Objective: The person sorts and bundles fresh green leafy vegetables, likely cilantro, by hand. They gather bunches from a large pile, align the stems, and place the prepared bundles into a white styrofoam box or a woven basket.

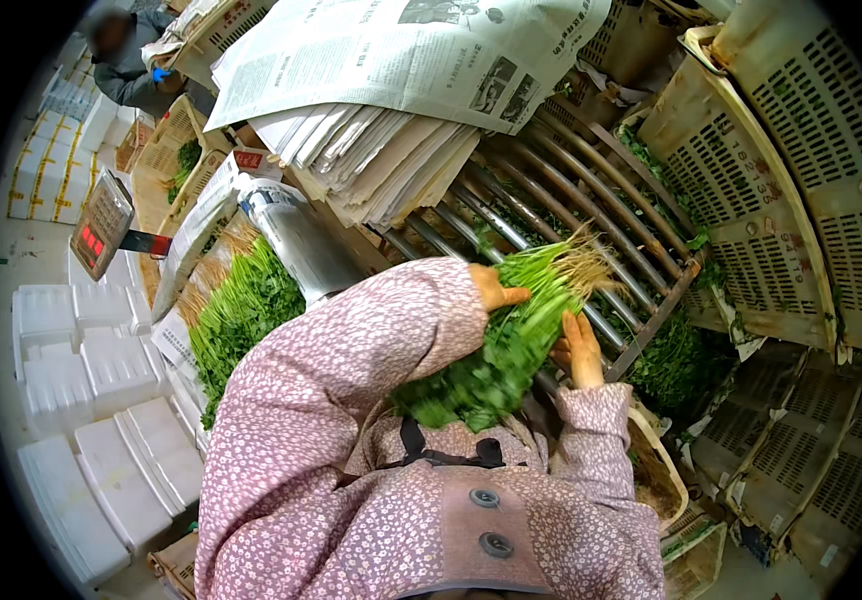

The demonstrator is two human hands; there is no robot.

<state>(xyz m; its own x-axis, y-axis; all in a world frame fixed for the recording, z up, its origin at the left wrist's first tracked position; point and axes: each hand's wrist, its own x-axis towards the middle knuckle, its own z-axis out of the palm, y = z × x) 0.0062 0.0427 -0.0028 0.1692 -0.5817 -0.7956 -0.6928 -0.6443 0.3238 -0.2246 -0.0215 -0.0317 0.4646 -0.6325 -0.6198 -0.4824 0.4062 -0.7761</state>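
Observation:
A bunch of leafy greens with pale roots, which looks like coriander (511,350), is held in front of my body over a rack of metal bars (591,200). My left hand (496,288) is closed round its stems from the left, the roots pointing up and to the right. Against the right side of the stems rests my right hand (579,350), its fingers stretched out. The leaves hang down toward my apron and hide part of the bars.
A newspaper-topped paper stack (381,150) lies beyond the bars. More bunched greens (251,310) sit at left, near a scale display (103,225) and white foam boxes (101,370). Plastic crates (741,190) stand at right. Another person (136,70) is at the far left.

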